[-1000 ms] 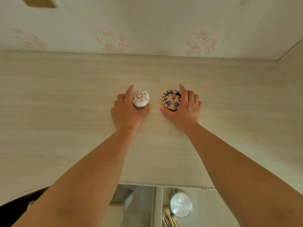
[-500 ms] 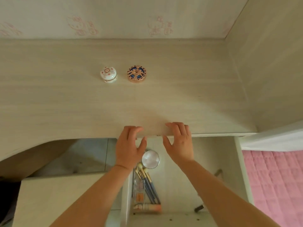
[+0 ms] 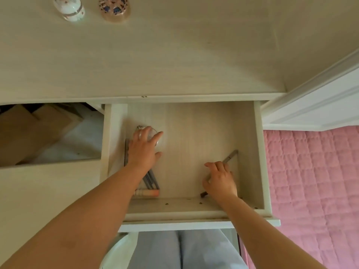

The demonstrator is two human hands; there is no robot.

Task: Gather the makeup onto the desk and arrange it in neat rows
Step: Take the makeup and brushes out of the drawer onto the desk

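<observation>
Left hand (image 3: 144, 147) cups round silver compact (image 3: 155, 139); right hand (image 3: 220, 180) apparently pinches grey pencil (image 3: 231, 155).

Bare forearms, no sleeves visible; pale grey-blue trousers (image 3: 186, 249); possibly a ring on the left hand (image 3: 144, 147).

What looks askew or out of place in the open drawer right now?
Only the thin pencil-like stick by the right hand: it lies diagonally across the drawer, alone, apart from the brushes bunched on the left side. The left hand covers a round shiny compact. No spills or damage visible.
</observation>
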